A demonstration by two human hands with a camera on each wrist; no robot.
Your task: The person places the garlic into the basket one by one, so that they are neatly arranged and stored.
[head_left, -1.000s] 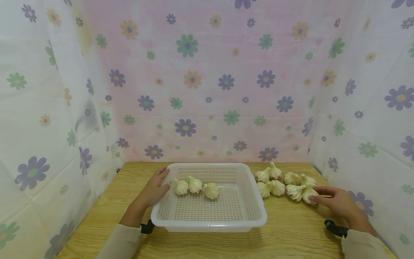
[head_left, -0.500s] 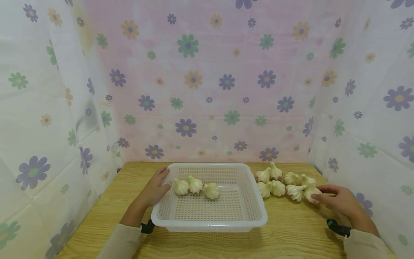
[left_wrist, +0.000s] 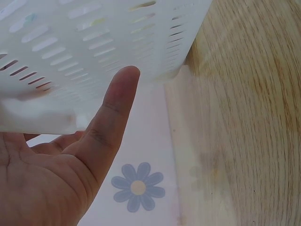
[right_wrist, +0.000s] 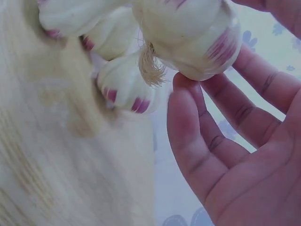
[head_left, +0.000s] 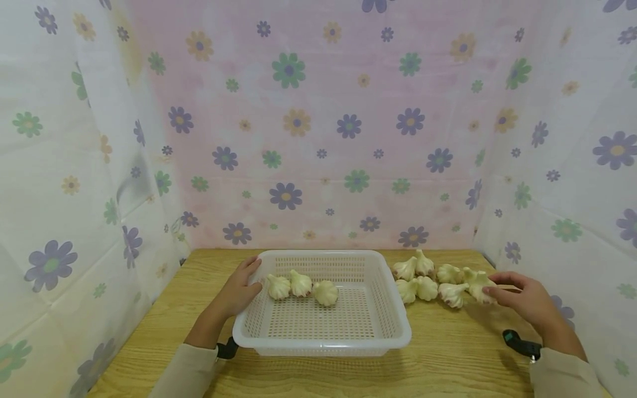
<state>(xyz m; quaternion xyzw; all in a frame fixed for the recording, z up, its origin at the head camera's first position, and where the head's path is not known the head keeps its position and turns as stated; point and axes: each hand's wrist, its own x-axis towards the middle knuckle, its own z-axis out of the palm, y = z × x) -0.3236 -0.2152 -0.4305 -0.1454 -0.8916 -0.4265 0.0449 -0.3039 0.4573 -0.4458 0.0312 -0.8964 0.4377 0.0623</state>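
Observation:
In the head view my right hand (head_left: 527, 301) pinches a garlic bulb (head_left: 479, 287) between thumb and fingers, at the right end of a group of several pale bulbs. Up close in the right wrist view, the held garlic bulb (right_wrist: 193, 42) shows purple streaks and a tuft of dry roots; another bulb (right_wrist: 124, 87) lies behind it. My left hand (head_left: 239, 290) holds the left rim of a white plastic basket (head_left: 323, 344). One finger (left_wrist: 115, 103) lies along the basket's slotted outer wall in the left wrist view. Inside sit 3 bulbs, among them a garlic bulb (head_left: 325, 293).
Basket and loose garlic stand on a wood-grain table (head_left: 443, 359). More bulbs, such as a garlic bulb (head_left: 427, 288), lie close beside the basket's right wall. Flower-printed cloth (head_left: 323, 138) encloses the back and both sides.
My right hand has shifted slightly right and raised the pinched garlic bulb a little, apart from the bulb in front. My left hand and the basket have stayed put.

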